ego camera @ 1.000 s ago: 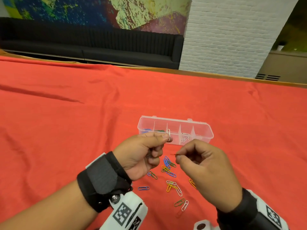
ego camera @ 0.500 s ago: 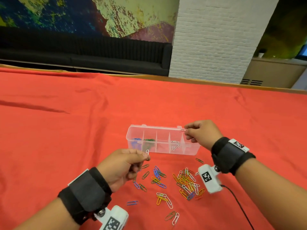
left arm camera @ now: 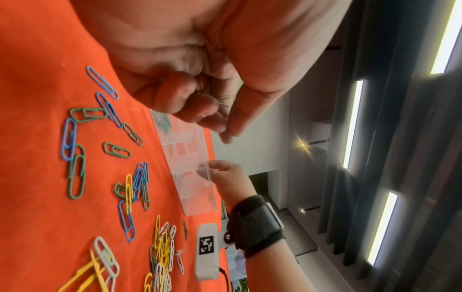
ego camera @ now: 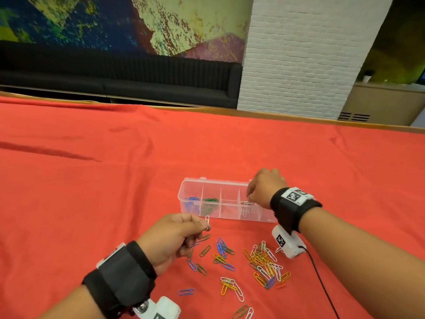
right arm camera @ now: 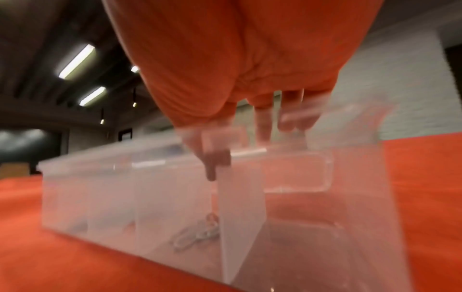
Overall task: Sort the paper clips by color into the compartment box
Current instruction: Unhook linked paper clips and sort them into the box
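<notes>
A clear plastic compartment box (ego camera: pixel 208 214) sits lid-off on the red cloth-covered tabletop (ego camera: pixel 92 180), its long side facing the person. Its leftmost compartment holds blue paper clips (ego camera: pixel 191 203), the next one green paper clips (ego camera: pixel 210 201), the third looks bare, and the fourth holds white paper clips (ego camera: pixel 246 207).

The right hand (ego camera: pixel 264 191) reaches over the box's right end with its fingers (right arm camera: pixel 262 126) pointing loosely down above the white clips' compartment; whether it has anything pinched cannot be told, since the wrist view is blurred.

The left hand (ego camera: pixel 171 237) hovers just in front of the box, thumb and forefinger pinching a single white paper clip (ego camera: pixel 207 222) that stands upright, the other fingers curled.

A scattered heap of mixed blue, green, yellow, orange and white paper clips (ego camera: pixel 264 263) lies on the cloth between the hands and nearer the person.
</notes>
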